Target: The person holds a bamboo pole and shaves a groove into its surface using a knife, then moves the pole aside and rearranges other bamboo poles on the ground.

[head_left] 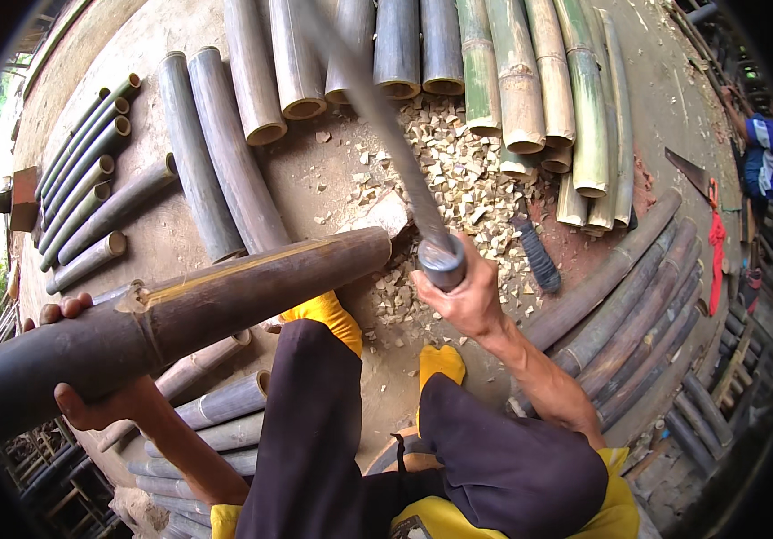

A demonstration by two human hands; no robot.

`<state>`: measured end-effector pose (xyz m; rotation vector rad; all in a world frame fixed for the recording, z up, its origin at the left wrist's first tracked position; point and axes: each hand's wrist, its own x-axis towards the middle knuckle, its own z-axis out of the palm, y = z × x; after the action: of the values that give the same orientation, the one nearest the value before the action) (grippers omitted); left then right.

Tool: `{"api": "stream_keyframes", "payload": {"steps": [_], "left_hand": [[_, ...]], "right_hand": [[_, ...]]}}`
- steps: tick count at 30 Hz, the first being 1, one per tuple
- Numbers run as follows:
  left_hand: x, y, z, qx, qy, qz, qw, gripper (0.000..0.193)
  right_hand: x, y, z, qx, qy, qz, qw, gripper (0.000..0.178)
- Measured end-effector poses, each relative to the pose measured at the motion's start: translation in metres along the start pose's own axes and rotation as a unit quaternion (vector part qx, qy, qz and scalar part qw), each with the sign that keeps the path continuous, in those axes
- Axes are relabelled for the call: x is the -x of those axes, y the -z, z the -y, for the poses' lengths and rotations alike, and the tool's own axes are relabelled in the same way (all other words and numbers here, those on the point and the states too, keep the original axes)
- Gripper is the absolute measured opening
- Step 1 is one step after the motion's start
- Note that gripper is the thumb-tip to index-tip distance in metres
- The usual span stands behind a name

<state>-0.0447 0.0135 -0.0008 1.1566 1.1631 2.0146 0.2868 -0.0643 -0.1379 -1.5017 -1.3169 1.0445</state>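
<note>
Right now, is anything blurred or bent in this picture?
Head view: the long grey blade in the right hand is motion-smeared; the dark brown bamboo pole held by the left hand stays sharp; fisheye curves the stacked poles near the black rim.

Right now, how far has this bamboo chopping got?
Some cutting looks done: a heap of pale wood chips lies by the chopping block, and many cut poles lie in rows. In hand: the left hand props a dark bamboo pole on the block, while the right hand raises a long blade. That pole's end looks uncut so far.
</note>
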Motion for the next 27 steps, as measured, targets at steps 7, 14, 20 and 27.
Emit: {"api": "stream_keyframes", "payload": {"steps": [7, 14, 20, 27], "left_hand": [[-0.002, -0.037, -0.013, -0.039, 0.058, -0.074, 0.995, 0.066], [-0.005, -0.008, -0.009, 0.039, 0.027, -0.050, 0.998, 0.066], [-0.003, -0.003, -0.006, 0.067, 0.015, 0.013, 0.998, 0.071], [-0.004, -0.001, -0.013, 0.057, -0.001, 0.047, 0.997, 0.075]], "right_hand": [[0.006, -0.012, -0.074, 0.102, -0.141, 0.107, 0.979, 0.025], [0.006, -0.010, -0.019, -0.025, 0.114, -0.070, 0.991, 0.030], [0.008, -0.005, -0.071, 0.115, -0.121, 0.088, 0.982, 0.028], [0.016, -0.009, -0.060, -0.004, 0.129, -0.034, 0.991, 0.029]]}}
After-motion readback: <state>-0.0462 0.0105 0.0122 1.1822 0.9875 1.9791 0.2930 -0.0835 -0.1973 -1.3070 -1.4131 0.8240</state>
